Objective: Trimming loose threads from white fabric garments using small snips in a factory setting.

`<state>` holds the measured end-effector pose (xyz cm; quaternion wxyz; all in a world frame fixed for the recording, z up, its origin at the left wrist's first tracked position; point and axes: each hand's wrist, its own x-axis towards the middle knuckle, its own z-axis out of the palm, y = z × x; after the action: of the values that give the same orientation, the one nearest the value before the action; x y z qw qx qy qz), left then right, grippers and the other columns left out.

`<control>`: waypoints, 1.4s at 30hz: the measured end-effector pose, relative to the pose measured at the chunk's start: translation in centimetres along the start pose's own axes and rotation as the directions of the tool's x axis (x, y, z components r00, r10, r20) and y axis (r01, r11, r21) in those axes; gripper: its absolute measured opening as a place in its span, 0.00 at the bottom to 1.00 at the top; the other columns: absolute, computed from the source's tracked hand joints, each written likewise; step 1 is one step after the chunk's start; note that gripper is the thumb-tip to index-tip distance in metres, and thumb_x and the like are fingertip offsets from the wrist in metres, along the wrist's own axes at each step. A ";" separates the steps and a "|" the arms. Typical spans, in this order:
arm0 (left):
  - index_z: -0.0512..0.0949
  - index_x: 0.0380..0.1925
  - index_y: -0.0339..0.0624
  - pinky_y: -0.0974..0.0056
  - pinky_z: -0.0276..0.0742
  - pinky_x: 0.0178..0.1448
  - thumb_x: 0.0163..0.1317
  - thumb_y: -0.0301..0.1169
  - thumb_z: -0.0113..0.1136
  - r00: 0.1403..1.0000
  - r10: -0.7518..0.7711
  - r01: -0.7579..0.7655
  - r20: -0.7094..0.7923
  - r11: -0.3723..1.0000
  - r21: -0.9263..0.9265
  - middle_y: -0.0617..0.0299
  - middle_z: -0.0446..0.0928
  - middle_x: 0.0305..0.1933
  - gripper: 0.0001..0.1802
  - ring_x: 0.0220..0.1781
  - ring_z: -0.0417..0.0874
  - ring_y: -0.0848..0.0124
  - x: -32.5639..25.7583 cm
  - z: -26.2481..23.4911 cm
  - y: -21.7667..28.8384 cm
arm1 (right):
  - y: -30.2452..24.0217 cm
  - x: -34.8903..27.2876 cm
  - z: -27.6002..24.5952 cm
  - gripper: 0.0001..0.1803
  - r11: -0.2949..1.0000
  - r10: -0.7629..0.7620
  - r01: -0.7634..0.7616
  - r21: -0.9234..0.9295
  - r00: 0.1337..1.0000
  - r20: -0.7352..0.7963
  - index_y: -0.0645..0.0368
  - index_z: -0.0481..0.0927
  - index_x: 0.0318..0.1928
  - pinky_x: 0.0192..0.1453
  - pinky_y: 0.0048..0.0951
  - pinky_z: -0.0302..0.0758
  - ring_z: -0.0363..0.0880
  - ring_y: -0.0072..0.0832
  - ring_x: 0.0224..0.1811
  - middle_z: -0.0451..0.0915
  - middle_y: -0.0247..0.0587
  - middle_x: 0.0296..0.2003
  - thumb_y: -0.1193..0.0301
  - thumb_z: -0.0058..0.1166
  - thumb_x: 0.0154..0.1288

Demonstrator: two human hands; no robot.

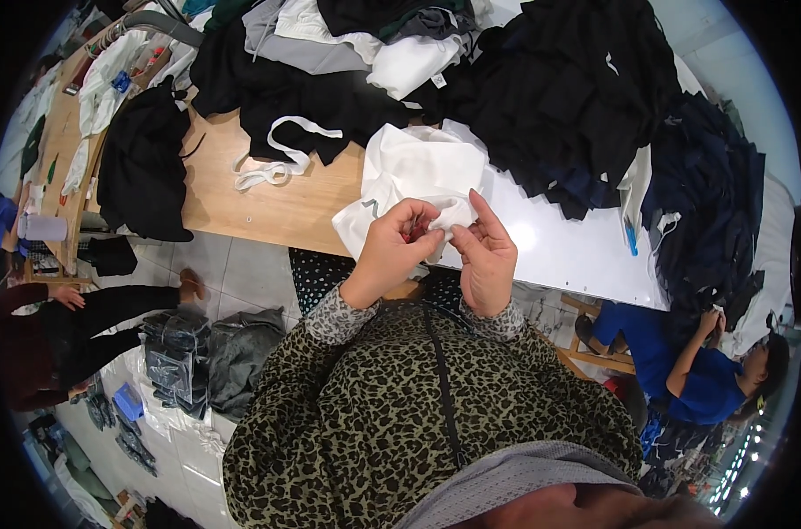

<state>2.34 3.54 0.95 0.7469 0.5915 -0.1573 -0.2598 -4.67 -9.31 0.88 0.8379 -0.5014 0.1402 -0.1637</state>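
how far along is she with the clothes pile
Done: hard to tell; bagged dark bundles lie on the floor. In hand: left hand and right hand pinch the edge of a white garment. Left: big heaps of black clothes on the table.

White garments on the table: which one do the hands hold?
The white garment at the near table edge; both the left hand and right hand pinch it. Others lie untouched in piles.

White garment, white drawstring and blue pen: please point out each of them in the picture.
White garment (418,167), head view, on its bunched upper part.
White drawstring (281,159), head view, on the loop lying on the wooden table.
Blue pen (632,236), head view, on its barrel.
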 end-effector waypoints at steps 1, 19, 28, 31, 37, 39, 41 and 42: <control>0.73 0.40 0.35 0.79 0.67 0.34 0.55 0.22 0.60 1.000 -0.003 0.003 0.000 1.000 -0.008 0.71 0.71 0.32 0.12 0.31 0.68 0.86 0.1 0.0 -0.1 | 0.0 0.0 0.2 0.30 1.000 -0.006 0.006 -0.008 1.000 -0.001 0.66 0.62 0.63 0.45 0.18 0.71 0.73 0.18 0.39 0.77 0.37 0.36 0.86 0.51 0.58; 0.73 0.43 0.36 0.79 0.67 0.37 0.54 0.21 0.59 0.990 -0.100 0.104 0.097 0.994 -0.038 0.71 0.70 0.32 0.15 0.32 0.69 0.84 -0.1 -0.7 0.6 | -0.7 0.7 0.4 0.19 0.948 0.139 -0.087 0.308 0.979 -0.151 0.73 0.69 0.54 0.52 0.28 0.75 0.77 0.30 0.44 0.76 0.50 0.45 0.82 0.49 0.62; 0.70 0.46 0.38 0.79 0.64 0.35 0.55 0.22 0.59 0.960 -0.209 0.225 0.184 0.972 -0.069 0.71 0.70 0.33 0.17 0.32 0.69 0.85 0.0 -1.3 1.3 | -0.9 0.6 0.2 0.19 0.955 0.101 -0.044 0.294 0.978 -0.183 0.74 0.68 0.55 0.52 0.28 0.75 0.76 0.29 0.46 0.75 0.51 0.46 0.82 0.47 0.63; 0.70 0.45 0.38 0.79 0.65 0.35 0.55 0.21 0.59 0.965 -0.212 0.228 0.155 0.970 -0.089 0.71 0.69 0.32 0.17 0.32 0.69 0.85 0.2 -1.2 1.3 | -0.7 0.4 0.2 0.19 0.967 0.092 -0.050 0.251 0.984 -0.155 0.73 0.68 0.56 0.52 0.27 0.75 0.76 0.28 0.45 0.75 0.50 0.46 0.82 0.45 0.64; 0.71 0.43 0.38 0.79 0.66 0.36 0.54 0.21 0.60 0.986 -0.133 0.139 0.100 0.989 -0.055 0.72 0.69 0.32 0.15 0.31 0.68 0.85 0.4 -1.0 0.1 | 0.2 0.4 -0.3 0.19 0.982 0.039 -0.019 0.186 0.994 -0.105 0.68 0.69 0.56 0.49 0.25 0.76 0.75 0.23 0.44 0.75 0.42 0.44 0.83 0.44 0.64; 0.71 0.42 0.38 0.79 0.65 0.35 0.54 0.22 0.61 0.991 -0.100 0.103 0.087 0.994 -0.036 0.72 0.69 0.31 0.15 0.31 0.68 0.85 0.4 -1.0 -0.6 | 0.3 0.4 -0.3 0.20 0.983 0.043 -0.022 0.180 0.993 -0.112 0.69 0.68 0.57 0.51 0.27 0.75 0.76 0.26 0.45 0.75 0.45 0.45 0.83 0.44 0.64; 0.72 0.42 0.38 0.79 0.64 0.31 0.52 0.24 0.64 0.999 0.009 -0.004 -0.034 0.990 0.142 0.68 0.69 0.37 0.17 0.31 0.68 0.84 0.1 -0.9 -1.0 | 0.4 0.4 -0.3 0.21 0.984 0.046 -0.025 0.174 0.992 -0.119 0.71 0.67 0.57 0.53 0.30 0.75 0.76 0.29 0.47 0.75 0.47 0.46 0.83 0.44 0.63; 0.72 0.42 0.38 0.79 0.64 0.31 0.52 0.24 0.64 0.999 0.008 -0.003 -0.033 0.990 0.142 0.68 0.69 0.37 0.17 0.31 0.68 0.84 -0.2 -0.7 -1.0 | 0.4 0.5 -0.2 0.21 0.983 0.056 -0.033 0.180 0.990 -0.127 0.71 0.67 0.57 0.54 0.30 0.75 0.76 0.29 0.47 0.75 0.46 0.46 0.83 0.44 0.63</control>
<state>2.32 4.06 -0.13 0.7062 0.6471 -0.1645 -0.2357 -4.29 -9.51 0.36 0.8717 -0.4095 0.1911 -0.1894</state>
